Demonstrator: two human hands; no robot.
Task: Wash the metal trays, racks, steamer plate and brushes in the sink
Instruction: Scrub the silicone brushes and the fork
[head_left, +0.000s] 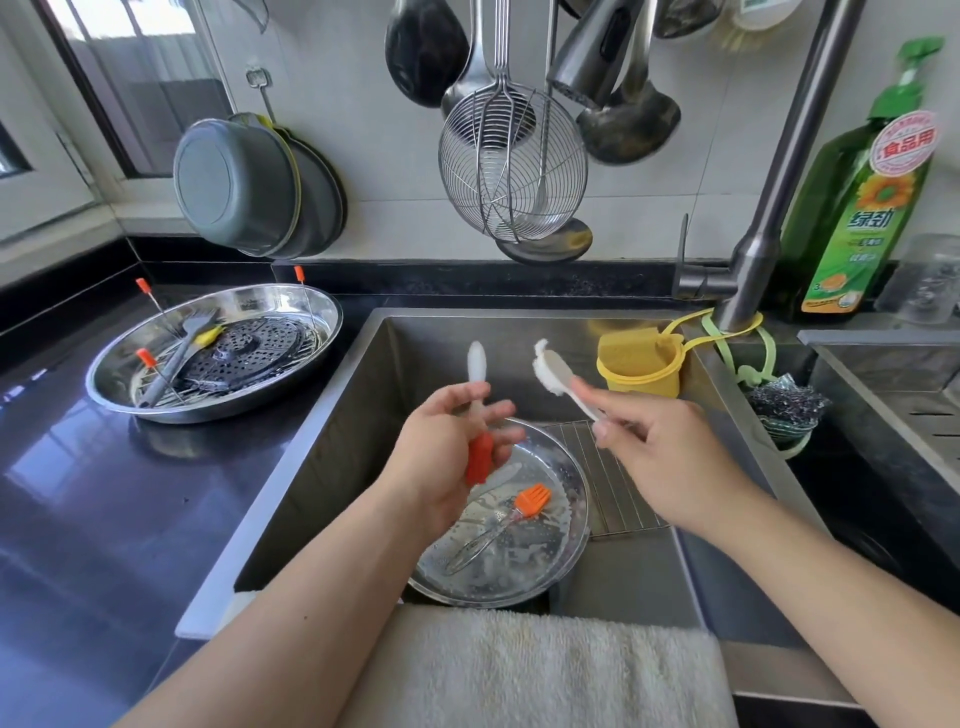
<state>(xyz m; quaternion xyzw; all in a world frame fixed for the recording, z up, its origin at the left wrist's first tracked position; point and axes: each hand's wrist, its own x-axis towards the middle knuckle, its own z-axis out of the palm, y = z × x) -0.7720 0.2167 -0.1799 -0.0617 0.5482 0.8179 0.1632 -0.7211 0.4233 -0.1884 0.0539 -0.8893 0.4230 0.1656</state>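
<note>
Left hand (447, 452): held over the sink (519, 332), grip closed around a brush with an orange handle (479, 457); its white head points toward 12 o'clock.

Right hand (670, 467): at 3 o'clock of the left hand, grip pinching the thin handle of a white scrubbing brush (551, 375); the bristle head points toward 11 o'clock, near the other brush's head but apart from it.

Round metal tray (530, 561): lies in the sink below both hands, wet and flecked with suds. A small orange-bristled brush (530, 499) with a clear handle lies in it.

Wire rack (608, 488): flat on the sink floor at 3 o'clock of the tray, partly under its rim.

Second metal tray (317, 306): on the dark surface (104, 493) at 9 o'clock of the sink. It holds a dark perforated steamer plate (249, 348), a grey brush with a yellow band (192, 343) and wire racks with orange tips (143, 358).

Yellow sponge holder (639, 364): hangs inside the sink at 1 o'clock, by the tap (779, 197).

Green dish soap bottle (862, 208): stands at 2 o'clock behind the tap.

Towel (545, 670): draped over the sink's near edge at 6 o'clock.
</note>
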